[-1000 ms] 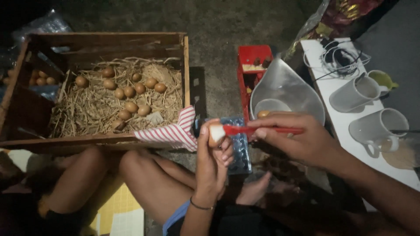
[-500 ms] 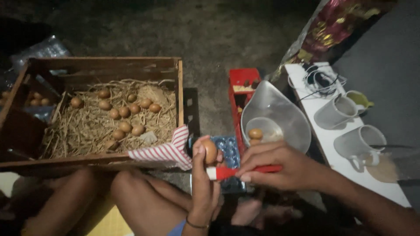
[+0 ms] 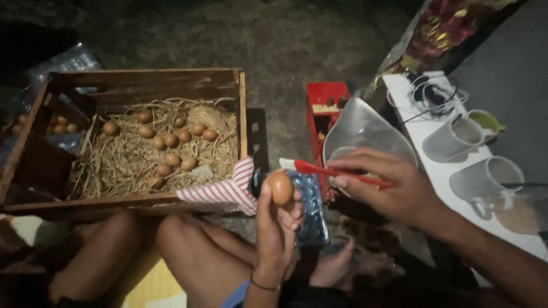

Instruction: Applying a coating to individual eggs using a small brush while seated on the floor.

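Observation:
My left hand [image 3: 277, 228] holds a brown egg [image 3: 281, 187] upright at its fingertips, just in front of my knees. My right hand [image 3: 388, 185] grips a red-handled tool [image 3: 325, 170] whose tip points left, close to the egg but apart from it. Behind the right hand lies a clear bowl [image 3: 365, 128], mostly hidden by the fingers. A wooden crate [image 3: 137, 199] at the left holds straw and several brown eggs [image 3: 171, 140]. A red-and-white striped cloth [image 3: 225, 191] hangs over the crate's near right corner.
A red box [image 3: 324, 100] stands beside the bowl. A white board [image 3: 451, 171] at the right carries two grey mugs [image 3: 454, 137], a green item and coiled cable. A blue patterned sheet [image 3: 311, 214] lies under my left hand. My bare legs fill the foreground.
My right hand has lifted from low beside the egg and now holds the red tool level, tip pointing at the egg. The left hand keeps the egg raised.

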